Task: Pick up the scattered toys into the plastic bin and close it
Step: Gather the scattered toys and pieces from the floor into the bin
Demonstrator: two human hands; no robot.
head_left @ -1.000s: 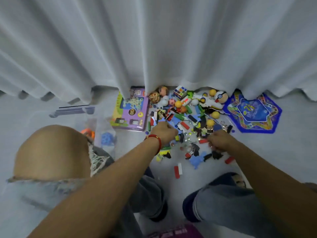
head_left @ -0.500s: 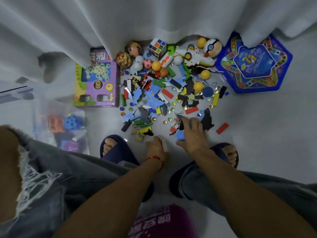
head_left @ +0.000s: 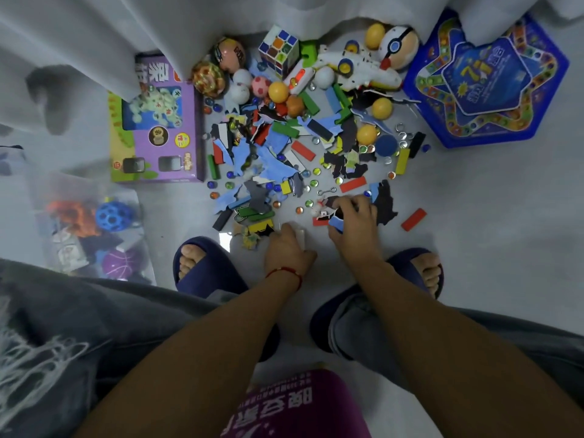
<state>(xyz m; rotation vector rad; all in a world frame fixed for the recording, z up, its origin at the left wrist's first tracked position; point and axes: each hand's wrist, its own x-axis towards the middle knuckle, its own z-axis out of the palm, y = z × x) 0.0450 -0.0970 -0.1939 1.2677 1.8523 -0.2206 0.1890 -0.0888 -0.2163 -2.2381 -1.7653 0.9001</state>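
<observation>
A heap of scattered toys (head_left: pixel 284 147) lies on the grey floor: foam puzzle pieces, coloured wooden blocks, marbles, balls and a puzzle cube (head_left: pixel 278 49). My right hand (head_left: pixel 354 221) is at the near edge of the heap, fingers curled round several foam pieces, one blue and some black. My left hand (head_left: pixel 286 245) is just left of it, curled over a white block (head_left: pixel 300 237) on the floor. The clear plastic bin (head_left: pixel 91 235) stands at the left with an orange toy, a blue holed ball and a purple ball inside.
A purple game box (head_left: pixel 158 134) lies left of the heap, a blue star-shaped board game box (head_left: pixel 486 83) at the right. A white curtain (head_left: pixel 158 26) hangs over the far side. My feet in dark slippers (head_left: pixel 205 267) stand close behind my hands.
The view has tipped down from the curtain to the floor. Both hands have drawn back to the near edge of the heap, and my right hand has closed on foam pieces.
</observation>
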